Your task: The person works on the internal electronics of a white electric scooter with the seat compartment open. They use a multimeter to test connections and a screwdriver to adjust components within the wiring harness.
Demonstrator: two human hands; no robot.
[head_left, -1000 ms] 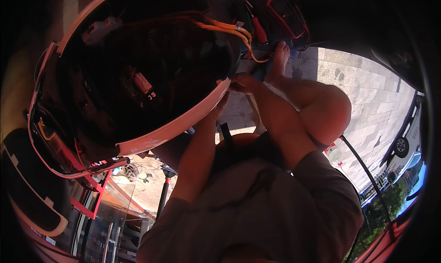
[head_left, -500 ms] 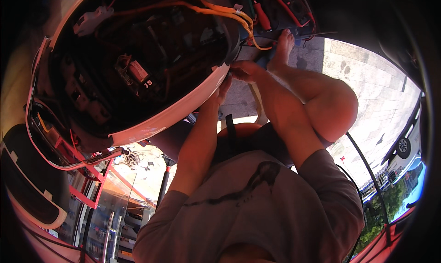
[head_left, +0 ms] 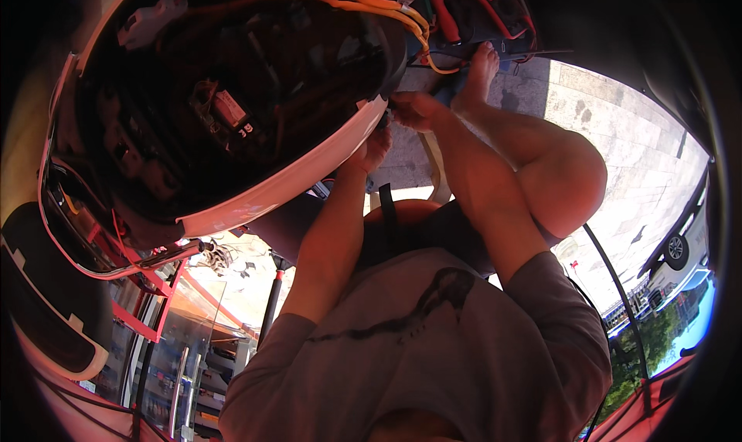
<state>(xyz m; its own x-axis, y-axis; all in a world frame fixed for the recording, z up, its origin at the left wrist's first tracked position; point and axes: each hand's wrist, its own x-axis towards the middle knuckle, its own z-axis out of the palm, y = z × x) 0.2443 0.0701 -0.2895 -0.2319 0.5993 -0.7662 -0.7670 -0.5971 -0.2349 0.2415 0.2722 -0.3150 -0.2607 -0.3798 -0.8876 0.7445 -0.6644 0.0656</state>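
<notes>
Before me is the opened body of what looks like a scooter, with a pale side panel along its near edge. Just beyond that panel's right end, my right hand is closed, fingertips pinched around something small and dark. My left hand is curled close below it, beside the panel, and its fingers are partly in shadow. What either hand grips is too small and dark to name. Inside the dark cavity sits a small module with a pale label and thin wires. Orange cables run across the far side.
A red-handled screwdriver and a red-edged meter lie at the far right of the body. A dark padded seat stands at the left, near a red frame. Paving extends to the right; a white car is parked there.
My left hand has drawn slightly down and away from the panel's end, showing more of its fingers. My right hand stays almost in place. The whole view has shifted a little.
</notes>
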